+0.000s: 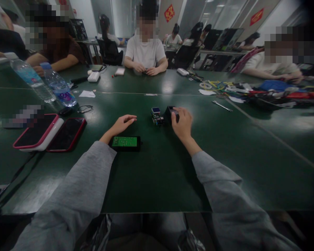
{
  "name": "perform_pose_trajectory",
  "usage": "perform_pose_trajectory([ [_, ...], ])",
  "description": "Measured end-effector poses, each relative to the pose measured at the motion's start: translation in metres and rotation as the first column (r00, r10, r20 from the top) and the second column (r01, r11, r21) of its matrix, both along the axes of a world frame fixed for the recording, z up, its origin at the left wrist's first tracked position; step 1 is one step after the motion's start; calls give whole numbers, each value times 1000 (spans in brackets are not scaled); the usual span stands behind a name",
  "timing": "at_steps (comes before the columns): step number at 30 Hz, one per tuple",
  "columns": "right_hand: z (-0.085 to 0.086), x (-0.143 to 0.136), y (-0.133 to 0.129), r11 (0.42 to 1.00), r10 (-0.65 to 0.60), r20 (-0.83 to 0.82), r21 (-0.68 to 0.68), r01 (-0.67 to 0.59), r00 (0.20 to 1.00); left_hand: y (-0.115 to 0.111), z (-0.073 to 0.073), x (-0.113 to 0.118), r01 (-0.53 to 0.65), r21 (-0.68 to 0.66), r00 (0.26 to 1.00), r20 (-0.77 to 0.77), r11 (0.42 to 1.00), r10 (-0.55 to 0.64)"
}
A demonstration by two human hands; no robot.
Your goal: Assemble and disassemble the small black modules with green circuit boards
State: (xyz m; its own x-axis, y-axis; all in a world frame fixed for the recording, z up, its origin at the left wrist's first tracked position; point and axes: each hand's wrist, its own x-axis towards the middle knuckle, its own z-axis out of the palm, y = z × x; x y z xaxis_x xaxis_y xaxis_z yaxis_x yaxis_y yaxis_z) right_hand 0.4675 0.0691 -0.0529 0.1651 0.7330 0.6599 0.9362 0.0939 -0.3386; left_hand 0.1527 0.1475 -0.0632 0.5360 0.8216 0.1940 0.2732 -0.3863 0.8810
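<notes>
My right hand (182, 123) is closed around a small black box (169, 114) on the green tabletop, its fingers over the right side and top. Just left of that box lies a small circuit board (157, 119) with a little square screen. My left hand (124, 123) rests on the table with fingers stretched out and nothing in it. Beneath my left wrist is a black case (139, 143) with a green circuit board (125, 141) showing inside. The inside of the box is mostly hidden.
Phones (68, 134) and two water bottles (60, 87) stand or lie at left, near a thin coiled cable (85, 109). A wrench (222, 106) and a heap of cables (272, 92) are at right. Across the table sits a person (146, 55); others sit on both sides.
</notes>
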Motion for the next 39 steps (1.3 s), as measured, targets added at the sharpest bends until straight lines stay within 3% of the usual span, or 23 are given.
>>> perform_pose_trajectory([
  [4, 10, -26, -10, 982, 181, 114, -76, -173, 977, -2, 2, 2, -14, -2, 1000, 8, 1000, 14],
  [8, 6, -45, -12, 956, 267, 152, -165, -242, 952, -3, 3, 4, -21, -7, 1000, 8, 1000, 21],
  [19, -1, -48, -7, 872, 434, 91, -292, -393, 896, -3, 3, 3, -19, 6, 1000, -10, 1000, 20],
  [21, 1, -47, -8, 897, 398, 91, -249, -366, 913, -4, 5, 3, -20, -5, 1000, -4, 1000, 20],
  [24, 3, -39, -8, 983, 167, 76, -87, -160, 983, -4, 6, 3, -14, -1, 1000, 3, 1000, 14],
  [26, 0, -30, -5, 1000, -4, 44, -8, 4, 999, -4, 5, 3, -11, 1, 1000, -2, 1000, 11],
  [28, -6, -19, -1, 997, -79, 6, -8, 79, 997, -2, 3, 2, -9, 0, 1000, -3, 1000, 9],
  [34, -29, -2, 15, 989, 64, -72, -132, -73, 995, -1, 1, 2, -6, -9, 1000, 16, 1000, 7],
  [39, -20, -8, 11, 996, 18, -9, -82, -18, 1000, -3, 3, 3, -12, -17, 1000, 14, 1000, 12],
])
